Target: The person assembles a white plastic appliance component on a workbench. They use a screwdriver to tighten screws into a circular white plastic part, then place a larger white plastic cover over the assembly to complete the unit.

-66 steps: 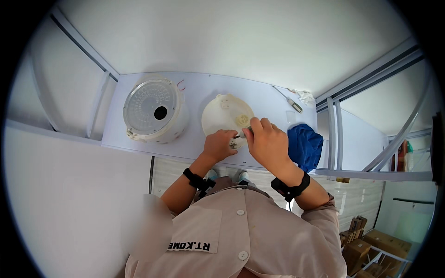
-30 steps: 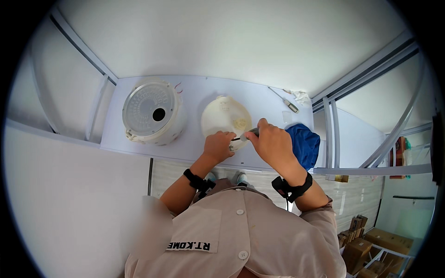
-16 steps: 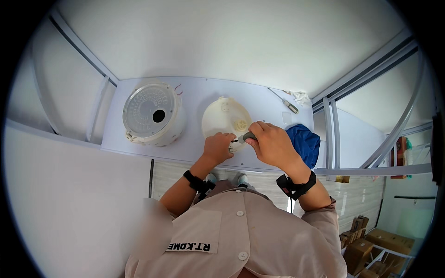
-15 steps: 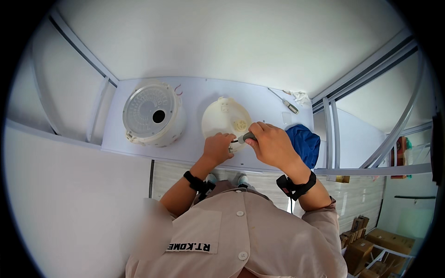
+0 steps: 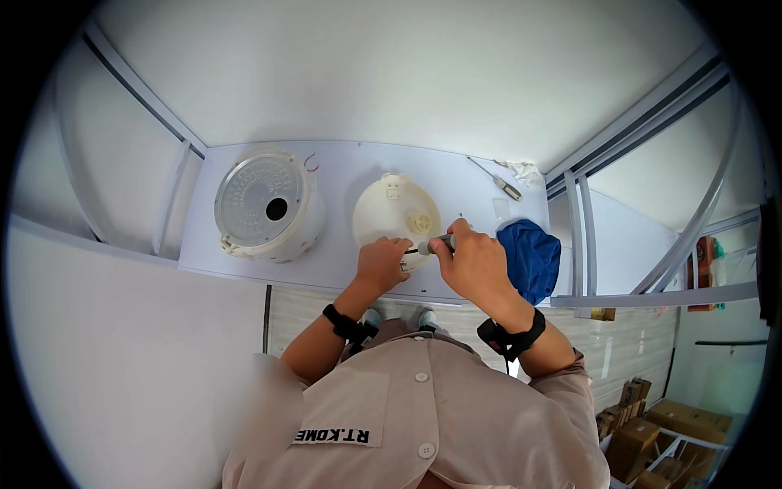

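Observation:
In my right hand (image 5: 476,261) is a screwdriver (image 5: 438,245) with a grey handle, fingers closed round it. Its dark shaft points left to the near rim of a round cream plastic cover (image 5: 387,213). My left hand (image 5: 383,265) grips that near rim, its fingertips close to the screwdriver's tip. What the tip touches is too small to make out. The cover lies hollow side up and has a yellowish round fitting (image 5: 420,224) inside it.
A large white rice cooker body (image 5: 305,220) with a metal disc and a dark hole stands left on the white table (image 5: 342,155). At right are a blue cloth bag (image 5: 529,259), another screwdriver (image 5: 507,188) and crumpled white tissue (image 5: 526,173). Metal frame bars (image 5: 581,236) flank the table.
My right hand has turned on the screwdriver handle, its fingers shifting slightly and its wrist moving a little left. The left hand stays at the cover's rim.

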